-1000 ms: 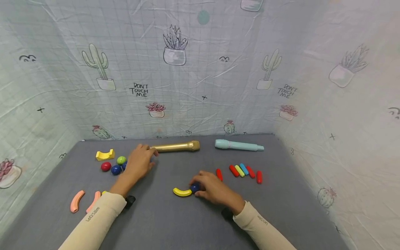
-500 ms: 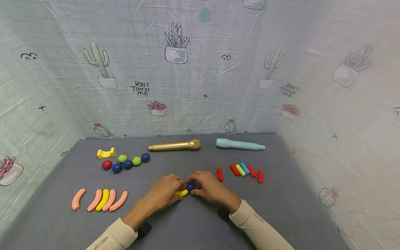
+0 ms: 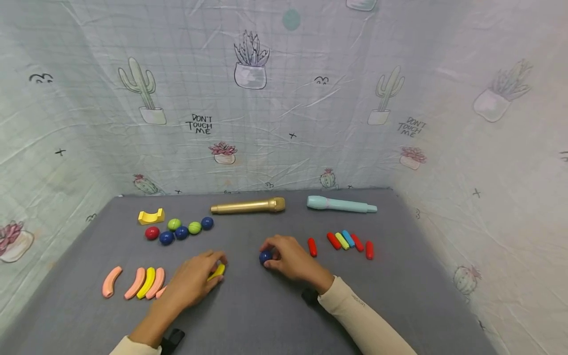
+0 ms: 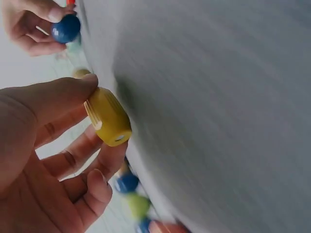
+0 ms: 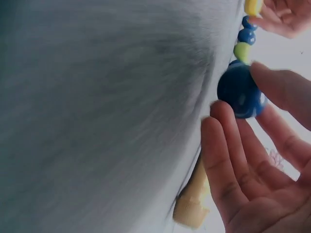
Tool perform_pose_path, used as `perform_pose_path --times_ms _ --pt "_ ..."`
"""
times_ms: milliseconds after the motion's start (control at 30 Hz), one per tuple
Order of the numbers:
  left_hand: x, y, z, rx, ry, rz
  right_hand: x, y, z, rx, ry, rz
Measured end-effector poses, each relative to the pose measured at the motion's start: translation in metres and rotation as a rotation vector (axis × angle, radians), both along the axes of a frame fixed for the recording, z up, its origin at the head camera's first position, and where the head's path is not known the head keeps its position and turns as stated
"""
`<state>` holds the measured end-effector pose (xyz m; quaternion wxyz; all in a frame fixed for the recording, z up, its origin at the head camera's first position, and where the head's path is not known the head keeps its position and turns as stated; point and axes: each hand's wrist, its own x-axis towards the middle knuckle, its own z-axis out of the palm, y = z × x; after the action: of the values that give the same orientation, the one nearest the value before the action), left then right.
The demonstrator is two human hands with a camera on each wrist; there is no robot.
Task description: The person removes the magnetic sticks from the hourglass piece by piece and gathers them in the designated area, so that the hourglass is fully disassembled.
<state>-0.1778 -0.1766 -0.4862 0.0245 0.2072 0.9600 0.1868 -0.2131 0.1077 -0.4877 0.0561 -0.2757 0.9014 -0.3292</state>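
My left hand (image 3: pixel 192 281) pinches a curved yellow piece (image 4: pixel 108 116) between thumb and fingers; in the left wrist view its ribbed side and a small hole in its end show. My right hand (image 3: pixel 290 259) holds a shiny dark blue ball (image 5: pixel 241 91) by thumb and fingertips, close over the grey tabletop. To the left of my left hand lie several curved pieces: pink ones (image 3: pixel 134 283) and another yellow one (image 3: pixel 146 283) in a row, the nearest partly hidden by the hand, with one more pink piece (image 3: pixel 111 282) set apart.
Behind them sit a red ball (image 3: pixel 152 233), blue balls (image 3: pixel 166 238), green balls (image 3: pixel 195 228) and a yellow cradle-shaped block (image 3: pixel 151 217). A gold microphone (image 3: pixel 247 206) and a light-blue microphone (image 3: pixel 341 204) lie along the back. Several short red, yellow and blue sticks (image 3: pixel 348 239) lie at right.
My left hand came from the back to the centre, took the curved yellow piece from beside the blue ball and carried it left. My right hand moved slightly left and away with the ball.
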Motion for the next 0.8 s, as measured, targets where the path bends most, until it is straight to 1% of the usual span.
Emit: perform_pose_path --times_ms 67,200,333,500,633,733,800 --pt "0.004 -0.012 -0.001 -0.036 0.008 0.034 -0.007 -0.010 0.002 -0.031 -0.016 -0.021" --pt "0.010 -0.030 -0.002 -0.073 0.019 0.057 -0.025 -0.039 0.004 -0.083 -0.080 -0.055" --pt "0.015 -0.040 -0.002 -0.073 0.023 0.070 -0.046 -0.075 0.005 -0.111 -0.149 -0.100" --pt "0.019 -0.047 -0.001 -0.078 0.047 0.073 -0.068 -0.113 0.001 -0.092 -0.157 -0.192" --pt "0.021 -0.054 -0.001 -0.089 0.056 0.097 -0.078 -0.134 -0.002 -0.103 -0.168 -0.258" --pt "0.021 -0.061 -0.002 -0.092 0.046 0.111 -0.082 -0.145 -0.004 -0.126 -0.188 -0.292" --pt "0.021 -0.066 -0.004 -0.088 0.059 0.113 -0.083 -0.150 -0.005 -0.140 -0.200 -0.302"
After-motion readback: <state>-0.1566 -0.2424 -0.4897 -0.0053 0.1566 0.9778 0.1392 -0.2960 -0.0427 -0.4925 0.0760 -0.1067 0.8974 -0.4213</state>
